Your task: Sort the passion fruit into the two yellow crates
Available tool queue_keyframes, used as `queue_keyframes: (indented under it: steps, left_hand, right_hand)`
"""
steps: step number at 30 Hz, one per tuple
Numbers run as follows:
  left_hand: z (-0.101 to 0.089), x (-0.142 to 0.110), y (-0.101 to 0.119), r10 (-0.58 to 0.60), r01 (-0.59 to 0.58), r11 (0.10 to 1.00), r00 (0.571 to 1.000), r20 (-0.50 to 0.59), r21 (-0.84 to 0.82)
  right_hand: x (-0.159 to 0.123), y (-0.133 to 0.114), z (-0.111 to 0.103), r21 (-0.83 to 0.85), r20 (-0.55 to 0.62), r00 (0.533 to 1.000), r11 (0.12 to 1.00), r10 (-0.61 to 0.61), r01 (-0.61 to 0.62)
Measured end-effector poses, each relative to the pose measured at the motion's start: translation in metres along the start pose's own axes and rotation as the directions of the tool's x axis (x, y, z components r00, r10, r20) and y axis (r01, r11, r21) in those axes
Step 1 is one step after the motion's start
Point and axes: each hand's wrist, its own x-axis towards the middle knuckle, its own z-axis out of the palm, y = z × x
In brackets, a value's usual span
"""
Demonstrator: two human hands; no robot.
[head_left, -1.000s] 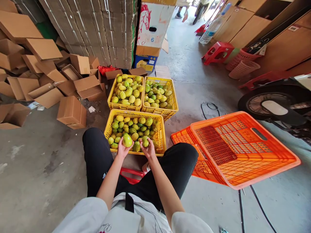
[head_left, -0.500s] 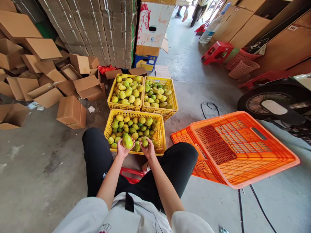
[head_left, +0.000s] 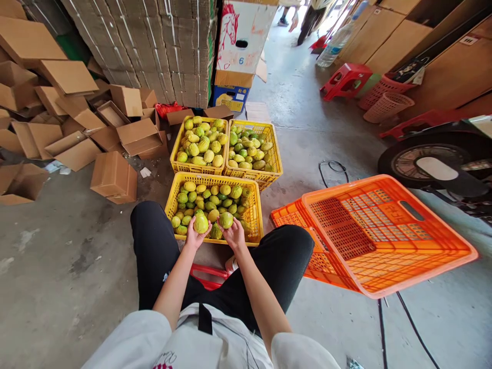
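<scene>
Stock: larger green-yellow fruit (head_left: 200, 224) grasped in left hand (head_left: 194, 238), smaller green fruit (head_left: 226, 220) grasped in right hand (head_left: 236, 236), both above near yellow crate (head_left: 257, 205) | progress: handling seems under way, two up, many loose fruits (head_left: 210, 206) left in crate; finished share untellable | pose: forearms (head_left: 172, 289) stretched forward, hands side by side between bent knees (head_left: 148, 215).

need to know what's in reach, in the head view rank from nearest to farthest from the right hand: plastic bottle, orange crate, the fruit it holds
1. Fruit: held in the right hand.
2. Orange crate: on the floor to the right.
3. Plastic bottle: well ahead, toward the right.
</scene>
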Motion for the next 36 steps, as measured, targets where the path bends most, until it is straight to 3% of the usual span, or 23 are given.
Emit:
queue_keyframes:
  steps: [5, 10, 16, 24, 29, 36]
  left_hand:
    - [-0.002, 0.001, -0.002, 0.008, -0.009, 0.999, 1.000, 0.022, 0.039]
    - [-0.006, -0.001, -0.004, -0.051, 0.051, 0.999, 0.990, 0.129, 0.009]
    - [-0.004, -0.001, -0.003, -0.033, 0.034, 0.999, 0.993, 0.116, -0.011]
    - [0.002, 0.000, -0.001, 0.031, -0.031, 0.999, 0.999, -0.012, 0.018]
    - [0.003, -0.002, 0.000, -0.004, 0.001, 0.998, 0.998, 0.060, 0.055]
    - [0.003, -0.003, 0.004, 0.019, -0.017, 1.000, 0.993, 0.115, -0.012]
  right_hand:
    - [0.002, 0.001, -0.005, -0.028, -0.075, 0.997, 0.999, -0.026, 0.024]
    - [0.003, 0.000, -0.007, -0.012, -0.113, 0.994, 1.000, 0.010, -0.011]
    - [0.006, 0.001, -0.009, -0.011, -0.090, 0.996, 1.000, 0.010, -0.011]
    - [0.003, 0.001, -0.006, -0.008, -0.022, 1.000, 1.000, -0.011, 0.011]
    - [-0.002, -0.001, 0.001, 0.038, 0.066, 0.997, 0.999, 0.025, -0.027]
    - [-0.007, -0.001, 0.003, -0.059, 0.030, 0.998, 0.997, 0.049, -0.047]
